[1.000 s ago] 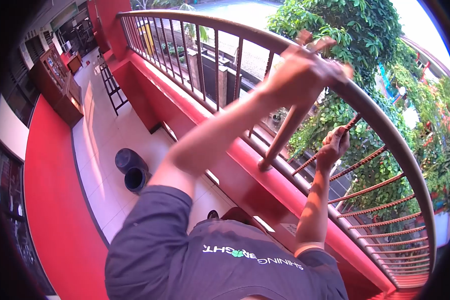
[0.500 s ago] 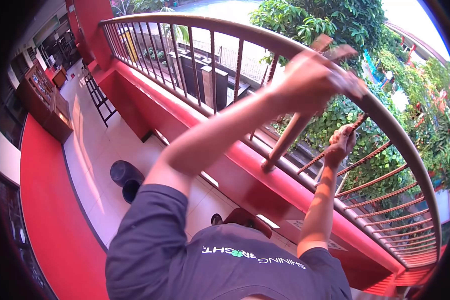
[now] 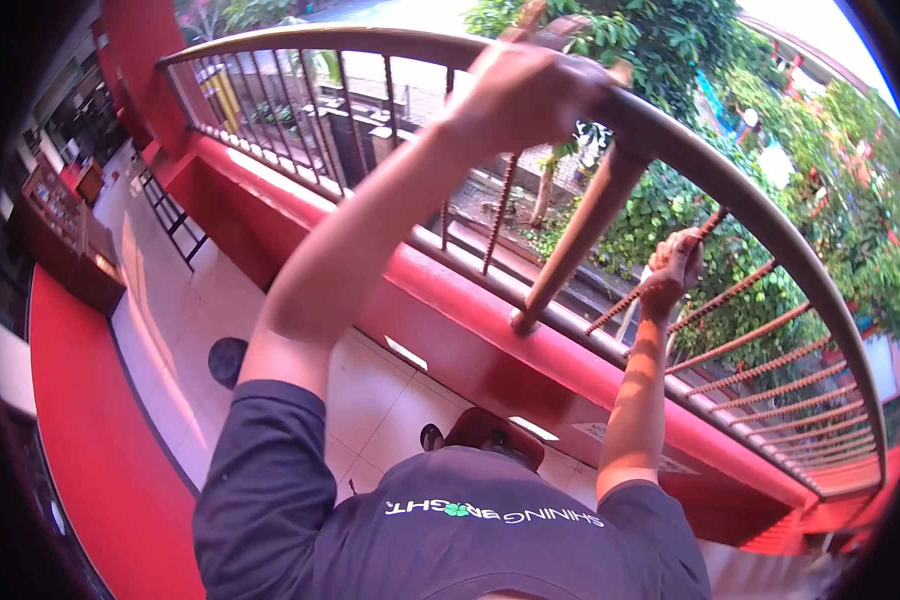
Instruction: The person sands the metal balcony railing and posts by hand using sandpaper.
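My left hand (image 3: 530, 95) is bent over the top of the curved brown handrail (image 3: 660, 130). Motion smears its fingers, and a greyish patch shows under them; I cannot make out what it is. Lower and to the right, my right hand (image 3: 676, 262) is wrapped round a twisted metal bar (image 3: 615, 310) of the railing. A thick round post (image 3: 585, 235) slants between my two hands, joining the handrail to the red ledge (image 3: 450, 295).
A dark round object (image 3: 227, 362) stands on the tiled floor (image 3: 370, 400). Close to my body is a dark red seat-like object (image 3: 505, 435). Further back are a black metal frame (image 3: 175, 220) and a wooden cabinet (image 3: 65, 240). Leafy plants (image 3: 770, 220) grow beyond the railing.
My left hand has slid leftward along the handrail, away from the post's top, which now shows. My right hand keeps its hold on the bar. The view has shifted slightly.
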`<action>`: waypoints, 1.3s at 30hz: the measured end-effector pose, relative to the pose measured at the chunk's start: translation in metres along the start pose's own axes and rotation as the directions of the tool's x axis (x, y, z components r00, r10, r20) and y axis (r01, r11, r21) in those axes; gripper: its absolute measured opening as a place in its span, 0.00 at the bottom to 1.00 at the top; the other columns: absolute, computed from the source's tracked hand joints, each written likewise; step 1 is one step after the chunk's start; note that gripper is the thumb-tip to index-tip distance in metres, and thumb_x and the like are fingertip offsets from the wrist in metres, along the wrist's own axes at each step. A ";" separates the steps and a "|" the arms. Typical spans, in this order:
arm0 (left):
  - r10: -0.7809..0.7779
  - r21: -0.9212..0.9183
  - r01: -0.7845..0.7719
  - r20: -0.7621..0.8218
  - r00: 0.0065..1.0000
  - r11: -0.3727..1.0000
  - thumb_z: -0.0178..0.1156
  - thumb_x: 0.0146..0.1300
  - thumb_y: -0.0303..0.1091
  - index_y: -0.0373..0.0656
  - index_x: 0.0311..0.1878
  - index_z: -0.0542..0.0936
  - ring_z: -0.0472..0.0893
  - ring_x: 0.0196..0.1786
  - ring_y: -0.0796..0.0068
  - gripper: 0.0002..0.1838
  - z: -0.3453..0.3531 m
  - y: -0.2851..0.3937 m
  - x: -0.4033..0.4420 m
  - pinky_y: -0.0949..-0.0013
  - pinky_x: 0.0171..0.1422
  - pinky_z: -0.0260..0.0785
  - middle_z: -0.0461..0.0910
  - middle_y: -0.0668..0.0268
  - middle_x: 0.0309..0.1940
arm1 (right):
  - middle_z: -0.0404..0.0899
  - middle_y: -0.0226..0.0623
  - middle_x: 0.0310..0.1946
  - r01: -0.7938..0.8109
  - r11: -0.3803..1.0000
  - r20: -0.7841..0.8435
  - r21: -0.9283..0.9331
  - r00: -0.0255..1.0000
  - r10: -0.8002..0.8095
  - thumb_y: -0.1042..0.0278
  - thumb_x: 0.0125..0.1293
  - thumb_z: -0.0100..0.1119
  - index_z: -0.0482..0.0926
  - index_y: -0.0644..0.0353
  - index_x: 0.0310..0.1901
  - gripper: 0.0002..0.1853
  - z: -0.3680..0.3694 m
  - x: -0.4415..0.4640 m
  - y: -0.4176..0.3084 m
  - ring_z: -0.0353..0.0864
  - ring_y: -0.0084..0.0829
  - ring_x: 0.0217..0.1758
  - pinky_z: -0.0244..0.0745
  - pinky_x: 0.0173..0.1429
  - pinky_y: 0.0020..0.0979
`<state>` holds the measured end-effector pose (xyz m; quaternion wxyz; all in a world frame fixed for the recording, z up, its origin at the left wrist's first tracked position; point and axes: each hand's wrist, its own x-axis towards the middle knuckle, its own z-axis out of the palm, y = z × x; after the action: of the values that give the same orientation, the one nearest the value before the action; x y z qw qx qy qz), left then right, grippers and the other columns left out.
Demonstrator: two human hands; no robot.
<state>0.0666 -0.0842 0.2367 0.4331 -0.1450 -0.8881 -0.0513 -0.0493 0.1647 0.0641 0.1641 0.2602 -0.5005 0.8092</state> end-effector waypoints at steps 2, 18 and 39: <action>0.349 0.205 -0.314 -0.168 0.922 0.927 0.57 0.62 0.32 0.56 0.46 0.88 0.82 0.62 0.60 0.13 0.023 0.053 0.029 0.53 0.73 0.68 0.88 0.65 0.37 | 0.60 0.21 0.24 -0.010 1.000 0.051 0.006 0.999 0.010 0.51 0.80 0.50 0.66 0.54 0.35 0.18 -0.007 0.001 0.003 0.57 0.13 0.21 0.51 0.21 0.19; 0.282 -0.001 -0.306 0.392 0.876 0.952 0.48 0.77 0.36 0.40 0.60 0.81 0.81 0.51 0.57 0.18 0.010 0.023 0.074 0.54 0.58 0.70 0.81 0.49 0.42 | 0.60 0.21 0.21 0.044 0.998 0.050 -0.043 0.998 -0.042 0.45 0.79 0.50 0.67 0.56 0.34 0.23 -0.002 -0.001 0.000 0.57 0.13 0.19 0.51 0.21 0.21; -0.086 0.161 0.143 -0.319 0.944 0.977 0.54 0.61 0.21 0.52 0.69 0.78 0.81 0.64 0.55 0.31 0.034 0.036 -0.025 0.50 0.76 0.62 0.86 0.62 0.55 | 0.59 0.21 0.20 0.073 0.993 -0.012 -0.089 0.997 -0.074 0.31 0.73 0.51 0.69 0.59 0.36 0.31 -0.003 -0.003 0.006 0.58 0.13 0.19 0.50 0.21 0.20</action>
<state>0.0662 -0.0481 0.1953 0.5750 -0.0429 -0.8169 -0.0172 -0.0508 0.1646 0.0564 0.2091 0.2647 -0.5248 0.7816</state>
